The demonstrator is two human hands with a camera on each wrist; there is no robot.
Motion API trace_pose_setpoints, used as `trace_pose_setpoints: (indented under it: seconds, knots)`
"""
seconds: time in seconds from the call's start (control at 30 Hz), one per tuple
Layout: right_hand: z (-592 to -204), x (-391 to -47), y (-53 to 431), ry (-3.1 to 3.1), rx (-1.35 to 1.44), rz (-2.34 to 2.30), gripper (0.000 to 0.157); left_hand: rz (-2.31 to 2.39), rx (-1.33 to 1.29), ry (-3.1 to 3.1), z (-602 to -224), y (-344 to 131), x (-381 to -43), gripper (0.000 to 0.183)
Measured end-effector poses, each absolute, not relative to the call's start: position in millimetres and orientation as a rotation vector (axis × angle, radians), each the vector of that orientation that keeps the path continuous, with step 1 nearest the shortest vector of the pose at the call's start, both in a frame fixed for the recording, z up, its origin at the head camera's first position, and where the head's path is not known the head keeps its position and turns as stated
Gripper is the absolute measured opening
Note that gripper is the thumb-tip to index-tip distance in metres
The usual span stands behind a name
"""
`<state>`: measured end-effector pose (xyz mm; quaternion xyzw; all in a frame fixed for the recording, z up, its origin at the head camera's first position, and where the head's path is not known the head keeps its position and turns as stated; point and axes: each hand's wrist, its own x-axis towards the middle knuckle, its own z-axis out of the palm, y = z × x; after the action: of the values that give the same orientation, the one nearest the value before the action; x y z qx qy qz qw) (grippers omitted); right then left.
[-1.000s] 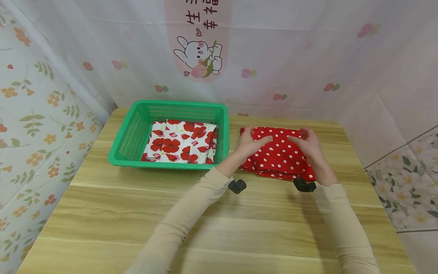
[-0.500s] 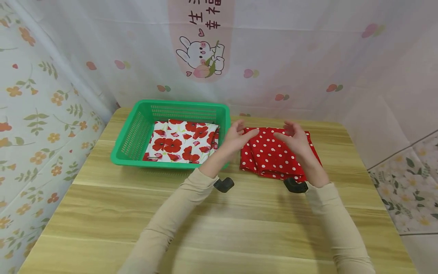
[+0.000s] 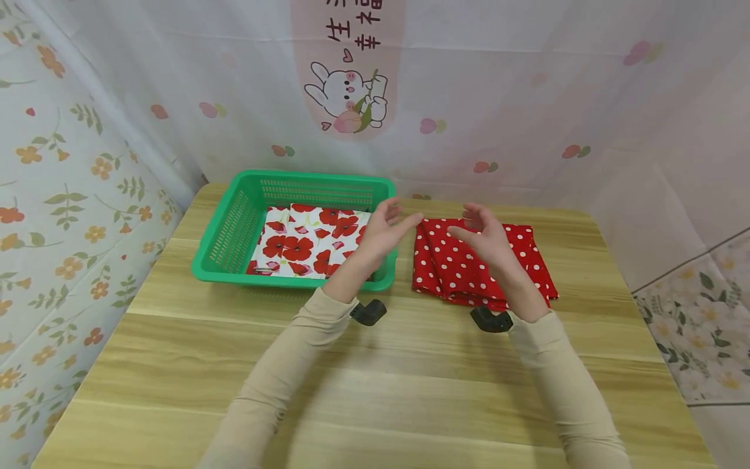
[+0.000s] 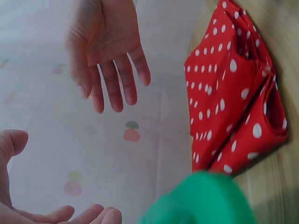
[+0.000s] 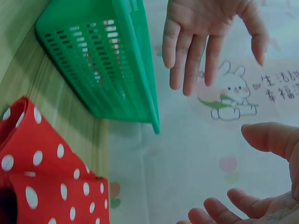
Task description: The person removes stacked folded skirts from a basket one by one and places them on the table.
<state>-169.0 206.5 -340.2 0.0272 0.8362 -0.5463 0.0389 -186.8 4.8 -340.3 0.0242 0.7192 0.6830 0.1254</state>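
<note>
In the head view, a folded red cloth with white polka dots point(image 3: 469, 267) lies on the wooden table, right of a green plastic basket point(image 3: 231, 279). My left hand point(image 3: 381, 233) hovers over the basket's right rim, fingers loosely bent and holding nothing. Above the dotted cloth is my right hand point(image 3: 487, 242), its palm turned toward the left one. Both wrist views show the hands in the air, apart from the cloth, with relaxed fingers. Inside the basket lies a folded white cloth with red poppies point(image 3: 305, 244), partly hidden by the left forearm.
A white printed curtain point(image 3: 498, 98) hangs behind the table point(image 3: 375, 397). Flowered cloth point(image 3: 76, 215) covers the left side. Wood surface shows in front of the basket and to the right of the dotted cloth.
Both hands have lifted away from the dotted cloth and moved left, the left one from the cloth's edge to over the basket rim. The dotted cloth stays on the table.
</note>
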Motion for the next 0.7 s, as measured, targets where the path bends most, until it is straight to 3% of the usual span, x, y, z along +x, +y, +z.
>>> trace_pose_setpoints:
  seconds: [0.7]
  knots:
    - [-339.8, -172.5, 149.6, 2.426, -0.108, -1.728, 0.061, 2.001, -0.07, 2.187, -341.3, -65.1, -193.3, 0.07]
